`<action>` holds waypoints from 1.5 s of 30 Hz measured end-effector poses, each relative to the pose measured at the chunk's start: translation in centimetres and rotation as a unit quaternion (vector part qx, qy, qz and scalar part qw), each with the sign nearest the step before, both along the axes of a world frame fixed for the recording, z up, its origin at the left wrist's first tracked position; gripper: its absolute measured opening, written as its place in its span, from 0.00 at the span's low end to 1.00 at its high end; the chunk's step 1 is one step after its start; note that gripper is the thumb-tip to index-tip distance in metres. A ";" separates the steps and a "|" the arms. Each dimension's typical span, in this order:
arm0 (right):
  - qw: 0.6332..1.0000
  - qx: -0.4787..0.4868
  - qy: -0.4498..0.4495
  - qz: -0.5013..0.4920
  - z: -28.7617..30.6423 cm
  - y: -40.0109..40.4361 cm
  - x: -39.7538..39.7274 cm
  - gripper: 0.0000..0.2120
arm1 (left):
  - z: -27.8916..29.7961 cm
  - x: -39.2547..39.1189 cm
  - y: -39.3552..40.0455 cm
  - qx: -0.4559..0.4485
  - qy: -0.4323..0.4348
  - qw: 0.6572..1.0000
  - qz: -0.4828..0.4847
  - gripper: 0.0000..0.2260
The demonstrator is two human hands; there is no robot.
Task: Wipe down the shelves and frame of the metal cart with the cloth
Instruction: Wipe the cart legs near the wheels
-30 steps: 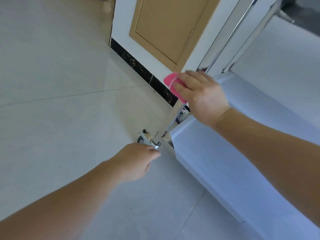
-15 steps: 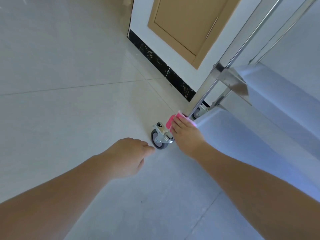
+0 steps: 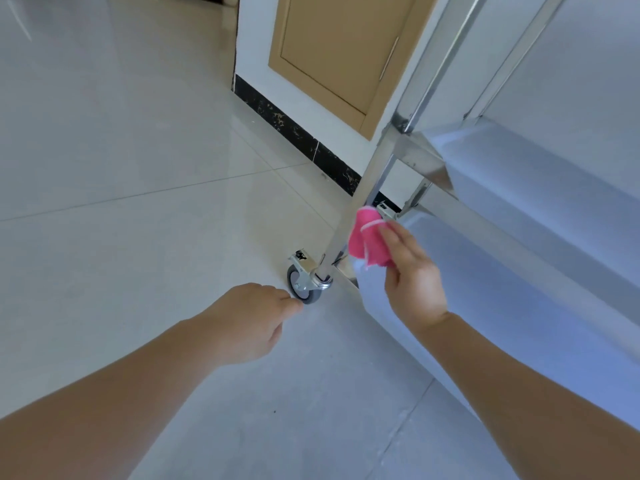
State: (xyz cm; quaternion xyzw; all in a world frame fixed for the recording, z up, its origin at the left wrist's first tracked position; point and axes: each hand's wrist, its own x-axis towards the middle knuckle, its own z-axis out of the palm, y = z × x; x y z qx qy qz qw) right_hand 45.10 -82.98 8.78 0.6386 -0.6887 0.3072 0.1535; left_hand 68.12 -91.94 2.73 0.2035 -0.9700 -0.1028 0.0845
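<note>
The metal cart fills the right side, with a shiny upright leg (image 3: 367, 188) running down to a grey caster wheel (image 3: 300, 284). Its lower shelf (image 3: 485, 289) and middle shelf (image 3: 540, 174) look pale blue-white. My right hand (image 3: 412, 282) grips a pink cloth (image 3: 367, 242) and holds it against the lower part of the leg, just above the lower shelf corner. My left hand (image 3: 249, 320) hovers over the floor beside the wheel, fingers curled shut with nothing in them.
Pale floor tiles (image 3: 121, 202) spread out to the left. Behind the cart stands a white wall with a black skirting strip (image 3: 294, 133) and a tan cabinet door (image 3: 339, 50).
My right hand slid the cloth down the leg to near the wheel, then came back up a little. The left hand stayed beside the wheel.
</note>
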 end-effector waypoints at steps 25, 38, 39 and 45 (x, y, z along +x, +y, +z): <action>0.938 0.081 -0.323 -0.095 -3.4 -7.0 5.1 0.27 | 1.1 3.0 -0.1 -0.011 -0.074 0.997 0.029 0.16; 0.910 0.201 -0.355 -0.070 -2.8 -4.2 4.1 0.11 | 2.4 1.4 0.1 0.016 -0.004 0.996 0.087 0.19; 0.901 0.189 -0.384 -0.065 -2.3 -3.5 4.3 0.11 | 2.8 0.6 0.3 0.030 0.027 0.995 0.088 0.20; 0.852 0.193 -0.483 0.057 1.4 -0.4 6.2 0.05 | 5.9 -3.1 2.0 0.129 0.191 0.971 0.060 0.22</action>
